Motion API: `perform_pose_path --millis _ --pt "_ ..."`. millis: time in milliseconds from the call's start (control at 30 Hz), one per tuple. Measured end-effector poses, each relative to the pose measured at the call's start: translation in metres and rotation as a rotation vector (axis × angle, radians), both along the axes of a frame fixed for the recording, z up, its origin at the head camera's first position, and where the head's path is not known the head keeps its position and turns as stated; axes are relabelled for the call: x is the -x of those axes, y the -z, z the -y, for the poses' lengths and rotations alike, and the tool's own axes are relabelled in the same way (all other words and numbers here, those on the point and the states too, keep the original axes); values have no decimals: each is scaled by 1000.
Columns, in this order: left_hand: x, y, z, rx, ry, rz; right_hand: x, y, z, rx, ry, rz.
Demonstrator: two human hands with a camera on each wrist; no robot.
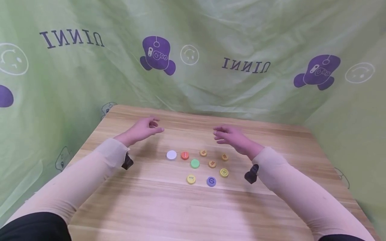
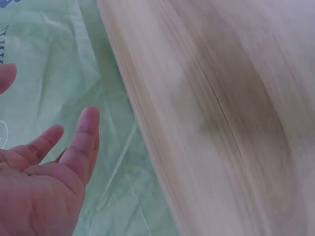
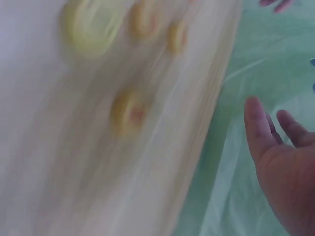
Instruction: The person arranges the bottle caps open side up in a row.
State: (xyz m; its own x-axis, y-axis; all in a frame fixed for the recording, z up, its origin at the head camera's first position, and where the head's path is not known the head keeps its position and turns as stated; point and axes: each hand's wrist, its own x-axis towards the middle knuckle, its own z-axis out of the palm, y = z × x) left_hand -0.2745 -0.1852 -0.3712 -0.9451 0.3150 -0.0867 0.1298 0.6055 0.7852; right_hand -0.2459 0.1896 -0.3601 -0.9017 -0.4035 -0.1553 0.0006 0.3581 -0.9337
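Observation:
Both hands are held over the far half of a wooden table, with nothing in either. The left hand (image 1: pixel 144 129) has loosely bent fingers and its thumb pointing inward, up and left of a white disc (image 1: pixel 171 155). Opposite it, the right hand (image 1: pixel 233 136) is relaxed above and beyond the small orange discs (image 1: pixel 212 164). Several other round pieces lie between and below the hands: a red disc (image 1: pixel 185 155), a green disc (image 1: pixel 195 163), yellow discs (image 1: pixel 224 172) and a purple disc (image 1: pixel 211 181). In the right wrist view an orange disc (image 3: pixel 129 114) appears blurred.
The wooden table (image 1: pixel 169 214) ends at a green cloth (image 1: pixel 193 87) printed with purple figures, which hangs behind and at both sides. A dark wrist camera (image 1: pixel 128 162) is on the left sleeve, another camera (image 1: pixel 251 174) on the right.

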Motion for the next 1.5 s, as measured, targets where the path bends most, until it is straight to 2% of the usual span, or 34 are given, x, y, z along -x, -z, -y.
perform_pose_path --millis 67,133,233,467,567,833,1067,1300,1500 --pt "-1 1 -2 -60 10 36 -2 -1 13 136 21 119" --pt "-2 1 -4 -118 20 76 -4 -3 25 197 41 208" --pt "-6 1 -6 -164 38 127 -5 -3 42 210 48 281" --pt "-10 7 -10 -200 85 261 -10 8 76 178 2 352" --pt "-10 10 -13 -183 89 297 -13 15 89 171 -13 373" --pt "-12 21 -15 -102 127 324 -28 30 116 171 3 424" --pt "-16 33 -17 -114 131 392 -36 43 131 161 15 422" --pt "-21 39 -26 -123 155 418 -43 49 138 130 25 429" --pt "-25 42 -31 -105 111 410 -46 56 144 164 57 436"
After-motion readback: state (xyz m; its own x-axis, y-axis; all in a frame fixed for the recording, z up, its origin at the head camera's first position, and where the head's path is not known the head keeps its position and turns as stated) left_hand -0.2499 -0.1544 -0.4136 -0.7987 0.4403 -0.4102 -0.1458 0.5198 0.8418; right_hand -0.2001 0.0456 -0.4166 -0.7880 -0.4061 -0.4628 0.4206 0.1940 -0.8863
